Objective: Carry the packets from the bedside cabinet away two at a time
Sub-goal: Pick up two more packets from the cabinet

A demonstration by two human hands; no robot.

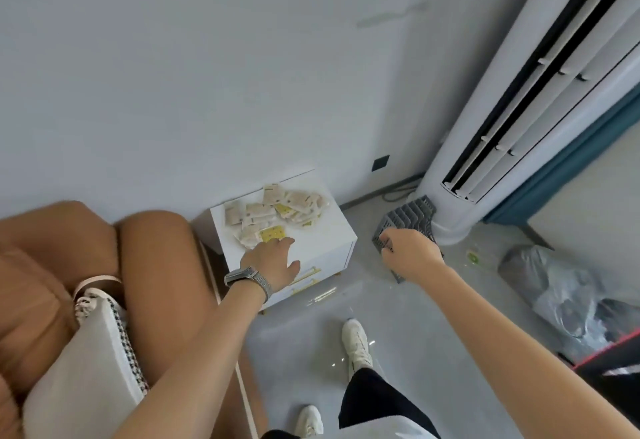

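Observation:
Several beige and yellow packets (273, 213) lie in a loose heap on top of the white bedside cabinet (322, 234). My left hand (272, 262), a watch on its wrist, reaches over the cabinet's front with fingers stretched, its fingertips at the nearest yellow packet (272, 233). It holds nothing. My right hand (408, 253) hovers to the right of the cabinet, over the floor, with fingers loosely curled and nothing in them.
A grey slotted basket (410, 218) stands on the floor behind my right hand. A tall white air conditioner (519, 119) rises at the right, a plastic-wrapped bundle (554, 293) beside it. A brown padded headboard (152, 265) and a pillow (83, 362) are at the left.

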